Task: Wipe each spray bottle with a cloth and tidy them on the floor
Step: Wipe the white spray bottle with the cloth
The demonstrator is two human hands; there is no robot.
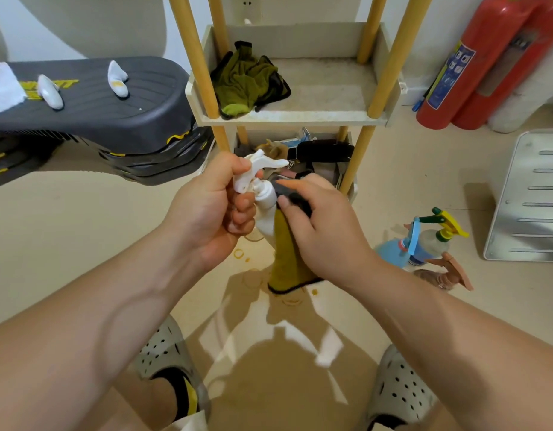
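Spray bottle [264, 209]: smooth white plastic. Cloth [284, 253] against it: matt mustard fabric, dark-edged. Shelf posts [194, 54] behind: smooth wood.

The spray bottle [264, 209], cloth [284, 250] against it, lies between left hand [213, 209] and right hand [325, 225] before the shelf rack [300, 118], with a stacked platform [91, 119] at left, other bottles [429, 242] on the floor [82, 244] at right and extinguishers [486, 66] behind those.

A beige floor [82, 228] meets a white wall [424, 26]. A pale shelf unit [294, 118] with yellow posts stands against the wall. To its left are stacked grey step platforms [113, 119]. To its right are two red fire extinguishers [474, 73] and a metal panel [527, 194].
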